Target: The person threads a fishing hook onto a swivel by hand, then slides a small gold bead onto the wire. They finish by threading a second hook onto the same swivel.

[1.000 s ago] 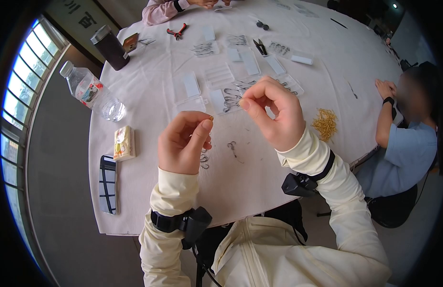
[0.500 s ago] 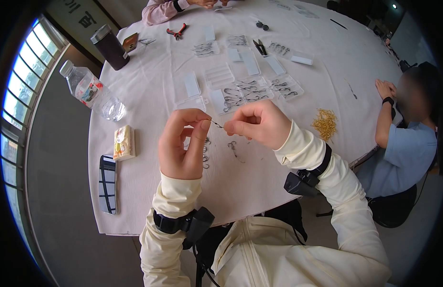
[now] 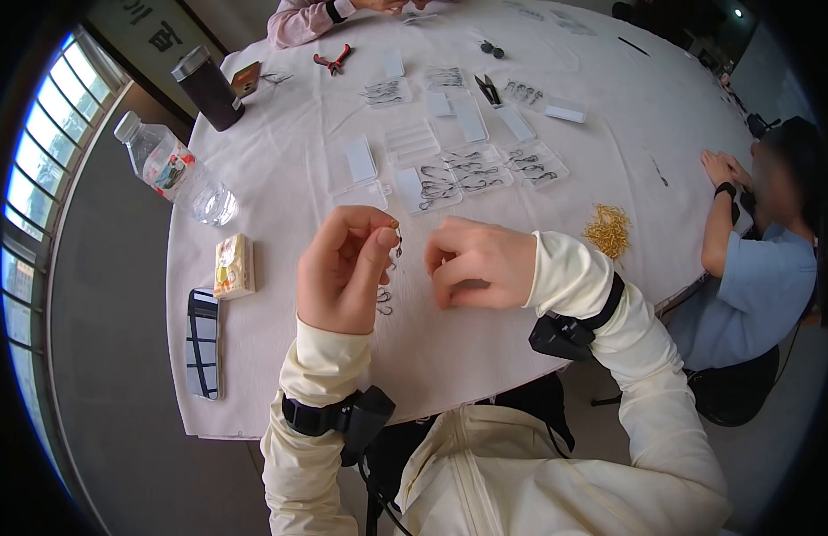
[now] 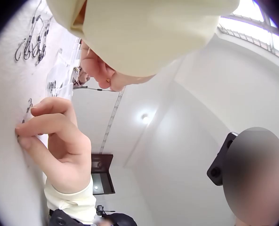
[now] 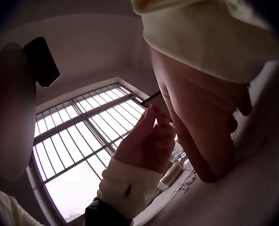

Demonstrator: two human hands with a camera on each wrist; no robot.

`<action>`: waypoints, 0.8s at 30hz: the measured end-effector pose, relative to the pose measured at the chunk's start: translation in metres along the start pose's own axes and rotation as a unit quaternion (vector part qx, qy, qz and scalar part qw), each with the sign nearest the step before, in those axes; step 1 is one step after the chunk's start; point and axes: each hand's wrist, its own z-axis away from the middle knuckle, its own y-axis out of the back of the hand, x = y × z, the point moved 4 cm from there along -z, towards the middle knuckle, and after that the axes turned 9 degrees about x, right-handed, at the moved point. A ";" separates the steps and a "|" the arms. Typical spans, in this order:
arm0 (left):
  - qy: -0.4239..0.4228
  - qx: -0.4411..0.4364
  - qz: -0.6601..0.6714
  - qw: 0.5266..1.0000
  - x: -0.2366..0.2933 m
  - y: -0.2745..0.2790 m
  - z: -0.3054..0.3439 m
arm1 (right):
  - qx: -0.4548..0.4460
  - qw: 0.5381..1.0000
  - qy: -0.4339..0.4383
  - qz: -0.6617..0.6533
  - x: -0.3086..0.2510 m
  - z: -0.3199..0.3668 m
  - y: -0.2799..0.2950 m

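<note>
The left hand (image 3: 342, 268) has a small dark link (image 3: 399, 250) with a golden top in the grip of thumb and forefinger, above the near side of a white-clothed counter (image 3: 561, 210). To its right, the right hand (image 3: 481, 263) bends its fingers down to the cloth beside a fishhook (image 4: 29, 103); whether that grip has hold of anything cannot be told. Loose hooks (image 3: 384, 302) lie by the left hand. Farther off sits a clear box (image 3: 411, 141) with more hooks, red-handled pliers (image 3: 332, 60) beyond. A golden heap (image 3: 608, 230) lies right; a water bottle (image 3: 173, 170) and phone (image 3: 202, 344), left. A person in blue (image 3: 758, 259) sits at far right.
</note>
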 end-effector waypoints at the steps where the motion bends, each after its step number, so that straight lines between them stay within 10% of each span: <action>1: 0.013 0.001 0.012 1.000 0.000 -0.001 0.000 | 0.018 1.000 0.000 -0.014 -0.001 -0.002 0.000; 11: 0.029 0.009 0.004 1.000 -0.001 -0.005 0.002 | 0.305 0.906 -0.173 -0.235 0.001 -0.007 0.019; 24: -0.054 0.014 -0.085 0.995 0.002 -0.010 0.003 | 0.315 0.899 -0.158 -0.261 -0.005 -0.009 0.017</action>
